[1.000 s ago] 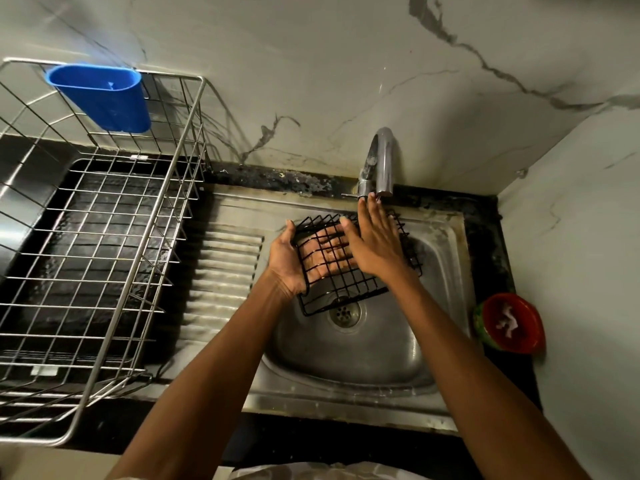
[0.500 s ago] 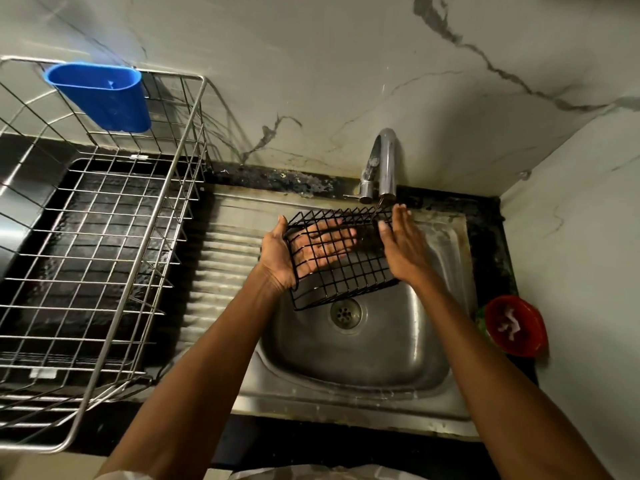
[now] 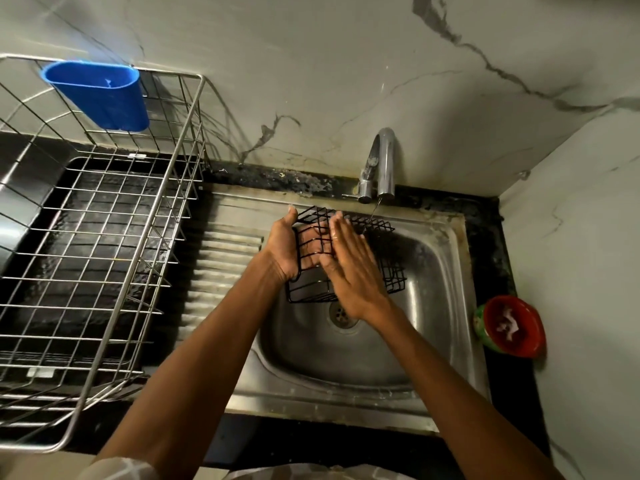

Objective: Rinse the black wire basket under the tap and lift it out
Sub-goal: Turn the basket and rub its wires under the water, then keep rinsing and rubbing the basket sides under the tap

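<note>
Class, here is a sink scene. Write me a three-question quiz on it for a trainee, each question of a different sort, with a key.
1. True or false: the black wire basket rests flat on the bottom of the sink.
2. Which hand grips the basket's end? A) left hand B) right hand C) neither
3. Fill in: the blue cup hangs on the metal ______ left of the sink.

Key
1. False: it is held up above the drain, near the tap.
2. A: the right hand lies flat on the wires with straight fingers.
3. rack
</note>
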